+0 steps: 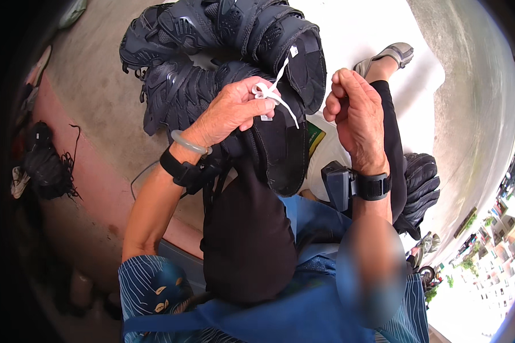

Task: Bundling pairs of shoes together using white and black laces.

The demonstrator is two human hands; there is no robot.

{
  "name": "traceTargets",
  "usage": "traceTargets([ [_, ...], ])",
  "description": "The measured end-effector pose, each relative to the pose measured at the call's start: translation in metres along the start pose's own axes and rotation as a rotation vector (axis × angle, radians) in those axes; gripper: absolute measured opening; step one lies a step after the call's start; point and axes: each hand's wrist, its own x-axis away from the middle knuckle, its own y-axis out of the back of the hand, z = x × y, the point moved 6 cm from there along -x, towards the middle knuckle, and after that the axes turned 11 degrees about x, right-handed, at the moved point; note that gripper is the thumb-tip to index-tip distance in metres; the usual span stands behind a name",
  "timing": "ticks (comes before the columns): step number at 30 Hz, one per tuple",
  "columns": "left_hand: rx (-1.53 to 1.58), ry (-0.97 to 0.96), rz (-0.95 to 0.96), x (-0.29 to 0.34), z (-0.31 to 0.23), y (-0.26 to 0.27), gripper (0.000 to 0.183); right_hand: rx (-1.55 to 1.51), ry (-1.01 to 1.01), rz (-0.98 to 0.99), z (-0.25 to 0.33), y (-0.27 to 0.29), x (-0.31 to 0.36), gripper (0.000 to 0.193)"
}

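Observation:
A white lace (266,91), knotted into a small bow with two loose ends, is pinched between the thumb and fingers of my left hand (234,108). That hand is above a row of nested black shoe uppers (183,91), beside the one at its near end (280,151). A second nested row (212,28) curves behind it, ending in another dark sole-shaped underside (307,68). My right hand (357,106) is raised apart to the right, thumb and fingertips pressed together. Whatever they hold, if anything, is too small to make out.
Over my right leg's far side lies another stack of black uppers (420,191). A black shoe upper with loose laces (43,163) rests on the floor at left. A white sheet (349,34) is spread beneath my shoe (397,54). A green-and-yellow packet (315,137) is partly hidden.

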Motion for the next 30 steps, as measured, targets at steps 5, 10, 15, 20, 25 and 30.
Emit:
traceTargets([
  [5,0.186,0.052,-0.026,-0.002,0.001,-0.002,0.024,0.491,0.038,0.145,-0.020,-0.039,0.009,0.037],
  [10,0.244,0.047,-0.031,-0.002,0.007,0.006,0.025,0.885,0.285,0.035,-0.020,-0.048,0.010,0.017],
  [15,0.340,0.084,-0.064,-0.008,0.006,0.005,0.038,0.941,0.308,0.039,-0.011,-0.036,0.015,0.013],
  [20,0.291,0.214,-0.077,-0.014,0.008,-0.003,0.042,1.070,0.328,-0.050,0.005,-0.018,0.024,0.014],
  [25,0.334,0.207,-0.002,-0.012,0.009,-0.001,0.030,0.797,0.037,-0.204,0.039,0.028,0.034,0.020],
  [30,0.382,0.148,0.082,-0.014,0.004,-0.004,0.028,0.566,0.266,-0.379,0.091,0.049,0.062,0.020],
])
